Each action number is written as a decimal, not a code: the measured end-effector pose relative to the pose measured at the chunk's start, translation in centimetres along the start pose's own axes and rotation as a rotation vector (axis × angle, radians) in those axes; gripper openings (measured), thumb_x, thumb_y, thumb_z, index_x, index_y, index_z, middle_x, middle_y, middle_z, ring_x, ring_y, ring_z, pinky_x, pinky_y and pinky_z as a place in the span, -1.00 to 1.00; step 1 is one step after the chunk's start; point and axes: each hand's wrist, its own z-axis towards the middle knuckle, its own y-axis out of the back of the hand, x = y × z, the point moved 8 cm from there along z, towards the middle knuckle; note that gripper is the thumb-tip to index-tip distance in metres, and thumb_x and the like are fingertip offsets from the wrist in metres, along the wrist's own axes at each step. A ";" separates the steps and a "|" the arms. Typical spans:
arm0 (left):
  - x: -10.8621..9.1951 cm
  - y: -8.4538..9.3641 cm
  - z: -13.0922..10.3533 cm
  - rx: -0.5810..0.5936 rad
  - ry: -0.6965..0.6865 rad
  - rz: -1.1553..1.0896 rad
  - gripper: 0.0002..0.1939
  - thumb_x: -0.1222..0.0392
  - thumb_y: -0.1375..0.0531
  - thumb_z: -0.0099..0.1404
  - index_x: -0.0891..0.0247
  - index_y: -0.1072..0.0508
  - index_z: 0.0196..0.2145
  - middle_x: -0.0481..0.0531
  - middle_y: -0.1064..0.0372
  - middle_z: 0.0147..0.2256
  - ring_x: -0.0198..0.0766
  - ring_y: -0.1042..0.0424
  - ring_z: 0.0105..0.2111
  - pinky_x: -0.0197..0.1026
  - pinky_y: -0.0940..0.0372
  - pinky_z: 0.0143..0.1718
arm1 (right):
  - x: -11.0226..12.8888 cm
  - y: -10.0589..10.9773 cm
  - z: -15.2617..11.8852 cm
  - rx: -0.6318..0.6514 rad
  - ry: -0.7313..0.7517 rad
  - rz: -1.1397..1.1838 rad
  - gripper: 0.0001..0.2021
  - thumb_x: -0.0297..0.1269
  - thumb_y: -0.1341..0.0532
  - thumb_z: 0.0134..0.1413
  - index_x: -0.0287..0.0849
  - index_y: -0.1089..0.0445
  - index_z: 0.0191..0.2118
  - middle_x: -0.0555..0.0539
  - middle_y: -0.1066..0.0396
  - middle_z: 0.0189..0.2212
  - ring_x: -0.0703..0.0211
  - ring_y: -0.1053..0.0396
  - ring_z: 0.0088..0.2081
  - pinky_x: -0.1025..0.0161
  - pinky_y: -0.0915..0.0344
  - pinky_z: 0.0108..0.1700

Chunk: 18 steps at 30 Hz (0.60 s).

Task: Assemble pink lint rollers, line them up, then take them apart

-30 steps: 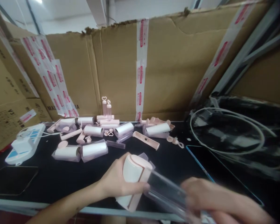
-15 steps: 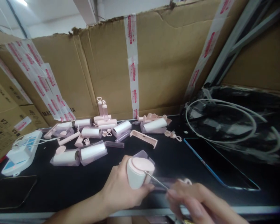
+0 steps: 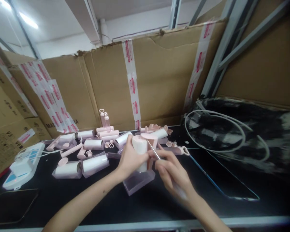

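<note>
My left hand (image 3: 133, 154) is closed around a white roll (image 3: 140, 145) held upright, with a pink oval cap (image 3: 149, 137) and a pink holder part at its right side. In my right hand (image 3: 172, 169) is a screwdriver-like tool (image 3: 154, 149) with a thin metal shaft and a pale handle. Its tip meets the edge of the pink cap. Just beyond the right fingers sticks out a clear tube with a pink heart-shaped ring (image 3: 184, 150); whether the hand holds it I cannot tell. A clear plastic case (image 3: 139, 182) is below the roll.
White rolls in clear cases (image 3: 95, 164) and pink parts (image 3: 71, 150) lie at the left and back. Two clear tubes (image 3: 107, 122) stand near the cardboard wall (image 3: 108, 80). A power strip (image 3: 24, 167), phone (image 3: 13, 206), blue-edged tablet (image 3: 228, 175) and coiled white cable (image 3: 215, 149) surround the work area.
Both hands have moved up and farther over the table with the roll and the tool. The clear case now shows below them. The camera view has tilted upward.
</note>
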 end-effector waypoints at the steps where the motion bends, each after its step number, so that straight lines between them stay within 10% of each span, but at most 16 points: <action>1: 0.1 -0.2 0.7 -0.004 0.010 -0.077 -0.54 0.28 -0.37 -0.14 0.24 -0.24 -0.30 -0.07 -0.34 -0.37 -0.30 -0.35 -0.36 -0.30 -0.24 -0.32 | -0.5 0.1 0.6 -0.002 0.028 -0.006 -0.87 -0.45 -0.08 0.14 -0.15 -0.33 -0.36 -0.13 -0.39 -0.20 0.10 -0.38 -0.10 -0.07 -0.19 0.15; 8: 3.1 -2.4 2.1 0.101 0.305 -0.727 -0.61 0.31 -0.35 -0.17 0.30 -0.35 -0.33 -0.07 -0.37 -0.46 -0.32 -0.36 -0.46 -0.28 -0.26 -0.38 | -3.9 -1.0 2.9 0.031 0.041 -0.085 -0.84 -0.47 -0.01 0.21 -0.19 -0.31 -0.29 -0.13 -0.31 -0.27 0.18 -0.35 -0.22 0.23 -0.35 -0.18; 18: 6.0 -0.5 3.7 -0.104 0.341 -0.730 -0.79 0.19 -0.24 -0.07 0.28 -0.24 -0.53 -0.03 -0.34 -0.51 -0.31 -0.38 -0.50 -0.26 -0.29 -0.39 | -8.2 -5.4 3.3 0.115 -0.007 -0.112 -0.80 -0.32 0.01 0.25 -0.20 -0.31 -0.31 -0.22 -0.30 -0.25 0.06 -0.31 -0.22 0.07 -0.33 -0.17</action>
